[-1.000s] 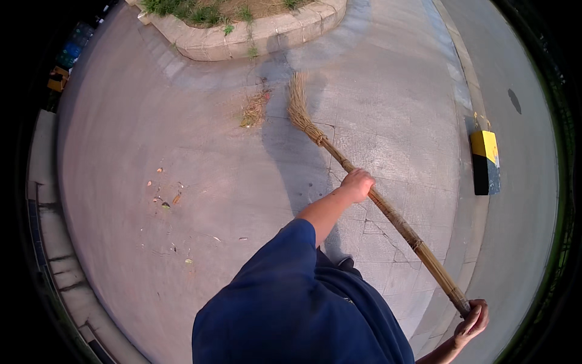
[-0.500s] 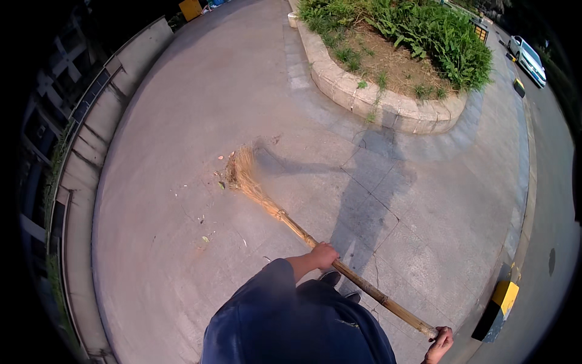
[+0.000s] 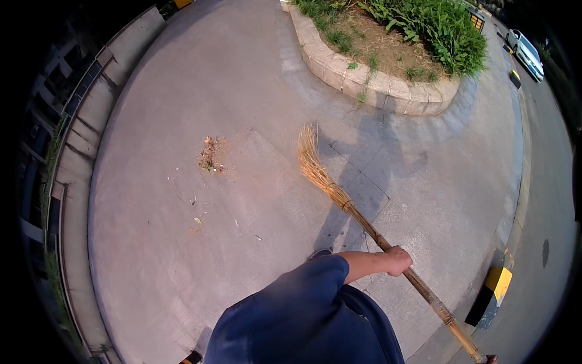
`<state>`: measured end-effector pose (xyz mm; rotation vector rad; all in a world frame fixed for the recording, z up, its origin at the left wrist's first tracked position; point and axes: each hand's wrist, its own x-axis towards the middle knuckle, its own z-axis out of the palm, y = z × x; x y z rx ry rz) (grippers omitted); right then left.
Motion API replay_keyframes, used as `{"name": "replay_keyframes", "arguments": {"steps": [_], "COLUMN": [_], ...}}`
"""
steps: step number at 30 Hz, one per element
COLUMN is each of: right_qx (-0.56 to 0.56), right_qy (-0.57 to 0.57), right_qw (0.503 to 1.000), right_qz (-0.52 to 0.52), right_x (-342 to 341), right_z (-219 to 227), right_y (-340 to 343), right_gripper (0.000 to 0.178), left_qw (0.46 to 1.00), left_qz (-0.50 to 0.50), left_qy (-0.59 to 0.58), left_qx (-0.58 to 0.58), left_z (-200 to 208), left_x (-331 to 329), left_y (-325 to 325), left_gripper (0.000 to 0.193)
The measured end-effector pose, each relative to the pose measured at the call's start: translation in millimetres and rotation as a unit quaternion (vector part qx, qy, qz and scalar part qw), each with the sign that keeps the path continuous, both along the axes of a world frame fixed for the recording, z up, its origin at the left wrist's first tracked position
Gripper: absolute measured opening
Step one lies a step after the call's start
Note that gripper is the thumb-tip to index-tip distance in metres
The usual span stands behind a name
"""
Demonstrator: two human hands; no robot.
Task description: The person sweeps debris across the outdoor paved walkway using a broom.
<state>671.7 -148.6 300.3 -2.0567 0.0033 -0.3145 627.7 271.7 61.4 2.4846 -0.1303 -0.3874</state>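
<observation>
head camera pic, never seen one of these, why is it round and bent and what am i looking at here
There is no machine here: a person wears a wide fisheye camera on the head, looking down at their own body and hands. That lens is why the picture is round and straight edges bend near the rim. The dark blue shape at the bottom is the person's clothing.

The left hand grips the middle of a long straw broom, whose bristle end rests on the paved ground. The right hand is barely in view at the lower edge, at the top end of the handle, so its grip cannot be judged.

On the pavement lie a small pile of dry litter and a few scattered scraps. Further off are a stone-edged planter with green plants, a yellow-and-black post, and a white car.
</observation>
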Motion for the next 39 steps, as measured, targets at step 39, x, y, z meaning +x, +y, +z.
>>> {"name": "replay_keyframes", "arguments": {"steps": [39], "right_qx": [-0.164], "right_qy": [-0.05], "right_qw": [0.966], "right_qz": [0.193], "right_x": [-41], "right_z": [-35], "right_y": [231], "right_gripper": [0.031], "left_qw": [0.993], "left_qz": [0.113], "left_qy": [-0.025], "left_qx": [0.028], "left_z": [-53], "left_x": [-10], "left_y": [211], "left_gripper": [0.011]}}
